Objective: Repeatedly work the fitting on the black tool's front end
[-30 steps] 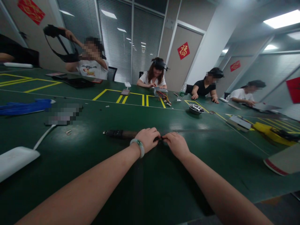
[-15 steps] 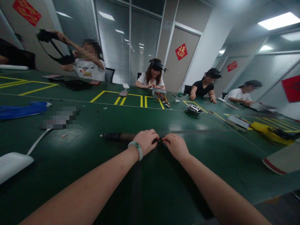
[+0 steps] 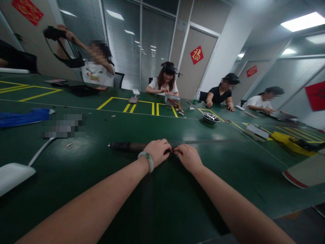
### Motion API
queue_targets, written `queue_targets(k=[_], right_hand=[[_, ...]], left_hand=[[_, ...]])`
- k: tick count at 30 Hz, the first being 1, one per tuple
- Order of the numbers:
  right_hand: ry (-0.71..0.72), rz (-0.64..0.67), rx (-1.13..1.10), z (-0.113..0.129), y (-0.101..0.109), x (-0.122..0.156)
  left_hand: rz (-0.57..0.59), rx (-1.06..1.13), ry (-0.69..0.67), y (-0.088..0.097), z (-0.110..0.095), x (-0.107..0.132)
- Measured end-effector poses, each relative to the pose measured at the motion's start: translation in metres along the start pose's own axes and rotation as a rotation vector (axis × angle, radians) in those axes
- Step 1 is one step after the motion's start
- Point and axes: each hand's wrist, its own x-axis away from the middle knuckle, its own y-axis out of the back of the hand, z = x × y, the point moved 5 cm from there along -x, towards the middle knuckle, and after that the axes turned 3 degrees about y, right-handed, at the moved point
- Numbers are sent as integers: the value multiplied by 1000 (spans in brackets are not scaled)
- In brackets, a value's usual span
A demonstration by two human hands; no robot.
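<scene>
Your left hand (image 3: 157, 151) grips the tool (image 3: 129, 147) at its right part, on the table (image 3: 142, 130), left of center; your right hand (image 3: 188, 156) is narrowed just beside, can't tell on what. Loose left grip could let the round tool roll.

Worn on the head; looks forward and down across the bench (image 3: 142, 127). Sits behind and above the left hand (image 3: 157, 150) and right hand (image 3: 189, 157), near mid-frame; takes in, farther off, the door (image 3: 199, 69) and ceiling lights (image 3: 303, 22).
</scene>
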Motion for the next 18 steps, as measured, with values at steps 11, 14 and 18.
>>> queue_targets(k=[11,14,18], right_hand=[[77,75,192,14,-1,-4],[103,67,240,16,0,-4],[175,1,217,16,-1,-6]], left_hand=[[9,-47,-16,0,-2,0],[24,-40,-3,1,-3,0],[-2,-17,35,4,-2,1]])
